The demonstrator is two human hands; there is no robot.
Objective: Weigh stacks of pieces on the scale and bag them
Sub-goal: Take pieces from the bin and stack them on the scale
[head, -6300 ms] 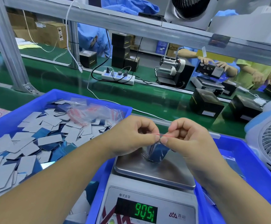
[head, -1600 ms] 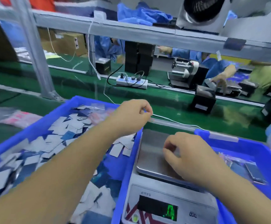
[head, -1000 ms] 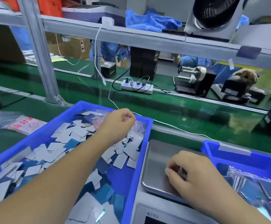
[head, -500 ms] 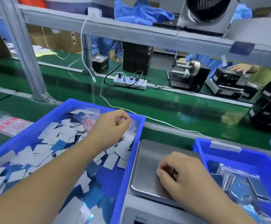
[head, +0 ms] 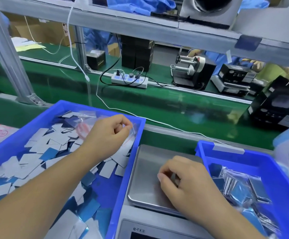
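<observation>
A worker's left hand is pinching a clear zip bag at the far-right corner of the left blue bin, w/ loose grey and blue pieces lying in a heap across that bin's floor. Between the two bins, the scale is sitting w/ its steel pan bare; approx. 6 sec. ago a filled bag was resting on it, both hands working its red seal. That bag is now gone from the pan, and filled bags are lying in the right blue bin, so one weigh-and-bag round is looking finished and a fresh one starting. The right hand is hovering over the pan's near-right part, fingers curled in; whether it is holding anything cannot be told from this view. The readout at the scale's near edge is cut off by the frame. Beyond the bins, a white cable is running across the green conveyor belt, w/ a power strip on the belt's far side. Next, presumably: bag opening, pieces stacking, weighing.
</observation>
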